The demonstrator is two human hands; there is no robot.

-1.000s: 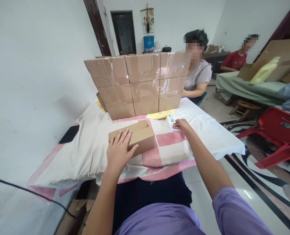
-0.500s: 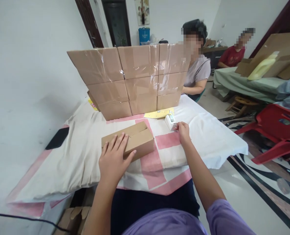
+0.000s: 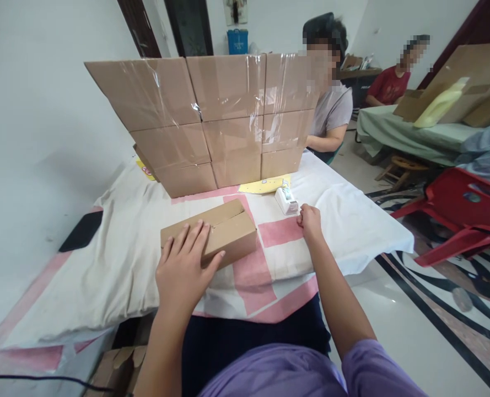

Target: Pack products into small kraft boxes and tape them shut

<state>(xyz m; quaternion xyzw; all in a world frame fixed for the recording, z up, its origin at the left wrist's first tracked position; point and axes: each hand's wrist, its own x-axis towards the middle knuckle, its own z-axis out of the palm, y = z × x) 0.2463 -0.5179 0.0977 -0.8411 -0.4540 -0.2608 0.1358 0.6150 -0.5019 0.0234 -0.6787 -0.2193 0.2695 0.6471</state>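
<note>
A closed brown cardboard box (image 3: 232,231) lies on the cloth-covered table in front of me. My left hand (image 3: 182,259) rests on its left part, fingers spread flat over the top and thumb along the near side. To the right of the box stands a small white tape dispenser (image 3: 286,203) with a roll inside. My right hand (image 3: 310,221) is just right of the dispenser and a little nearer to me, its fingers pinched together. Whatever is between those fingertips, if anything, is too small to make out.
A wall of stacked cardboard boxes (image 3: 228,127) with shiny clear tape stands behind. A yellow patterned sheet (image 3: 265,184) lies at its foot, a black phone-like slab (image 3: 81,230) at left. A person (image 3: 331,110) sits behind the stack; a red chair (image 3: 463,215) is at right.
My right hand, earlier at the dispenser's front edge, is now slightly apart from it. My left hand stays on the box. The whole view has shifted a little.
</note>
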